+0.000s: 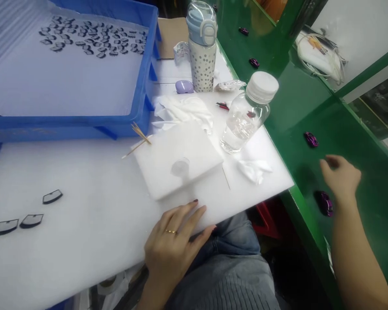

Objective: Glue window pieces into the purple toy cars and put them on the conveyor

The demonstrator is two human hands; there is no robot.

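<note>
My left hand (174,241) lies at the front edge of the white table (93,241), fingers stretched out and nothing in them. It wears a ring and is close to a white foam block (181,159). Out to the right, my right hand (342,176) is over a green surface (284,107), with loosely bent fingers. A gap shows between thumb and forefinger, and I see nothing held there; the other fingers are partly hidden. One shiny purple toy car body (311,139) lies just beyond this hand, and another purple car body (326,203) lies beside the wrist.
A blue tray (142,94) holds many small dark-edged clear pieces. Three similar dark-edged pieces (31,221) lie at the table's left. Behind the block stand a clear bottle (242,125) and a dotted tumbler (202,64). Cotton swabs (141,133) rest against the block; crumpled tissue (184,110) lies behind it.
</note>
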